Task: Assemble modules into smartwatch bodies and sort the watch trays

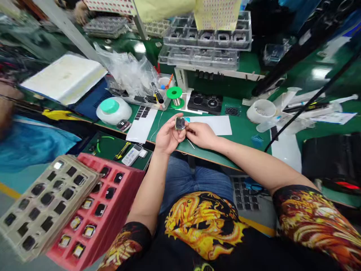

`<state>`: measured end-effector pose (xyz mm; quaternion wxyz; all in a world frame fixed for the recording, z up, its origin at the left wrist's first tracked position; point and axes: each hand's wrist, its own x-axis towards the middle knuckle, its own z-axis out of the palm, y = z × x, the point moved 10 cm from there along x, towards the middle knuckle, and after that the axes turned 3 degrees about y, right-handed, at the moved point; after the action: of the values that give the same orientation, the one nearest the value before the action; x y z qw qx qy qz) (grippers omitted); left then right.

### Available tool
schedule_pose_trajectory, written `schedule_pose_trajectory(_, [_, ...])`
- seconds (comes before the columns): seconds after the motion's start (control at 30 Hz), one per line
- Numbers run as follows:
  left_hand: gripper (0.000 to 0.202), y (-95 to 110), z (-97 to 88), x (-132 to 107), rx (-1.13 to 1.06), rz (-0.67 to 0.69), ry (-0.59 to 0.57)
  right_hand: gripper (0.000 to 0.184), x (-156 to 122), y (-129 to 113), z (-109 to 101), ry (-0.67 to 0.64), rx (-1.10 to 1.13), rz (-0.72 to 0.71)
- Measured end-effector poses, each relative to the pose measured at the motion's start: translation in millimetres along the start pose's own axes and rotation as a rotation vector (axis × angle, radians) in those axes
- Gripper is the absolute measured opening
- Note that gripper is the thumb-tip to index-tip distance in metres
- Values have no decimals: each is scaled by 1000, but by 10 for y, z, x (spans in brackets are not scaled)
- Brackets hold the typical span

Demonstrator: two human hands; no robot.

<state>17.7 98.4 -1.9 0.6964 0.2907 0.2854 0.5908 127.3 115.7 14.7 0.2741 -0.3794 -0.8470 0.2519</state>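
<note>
My left hand [167,136] and my right hand [201,134] meet above the green table's [242,130] front edge. Together they pinch a small dark square part [179,123] between the fingertips. A thin metal pin or tweezer tip [191,143] pokes out below my right hand. Fingers of both hands are curled around the part.
A white sheet [217,125] lies just behind the hands. Further back are a black fixture [205,102], a green solder spool [174,94], a white dome with green cap [113,110] and stacked clear trays [207,41]. A red crate [108,205] and beige tray [42,205] of small parts stand at lower left.
</note>
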Motion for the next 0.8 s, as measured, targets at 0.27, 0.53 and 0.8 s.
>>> schedule_pose_trajectory(0.27, [44, -19, -19, 23, -19, 9, -22, 18, -14, -43, -27, -9, 83, -9])
schedule_pose_trajectory(0.53, [43, -24, -12, 28, -15, -5, 3, 18, -10, 0, -39, 8, 114, -6])
schedule_pose_trajectory(0.8, [42, -29, -23, 20, -20, -12, -5, 18, -13, -25, -38, -8, 97, -1])
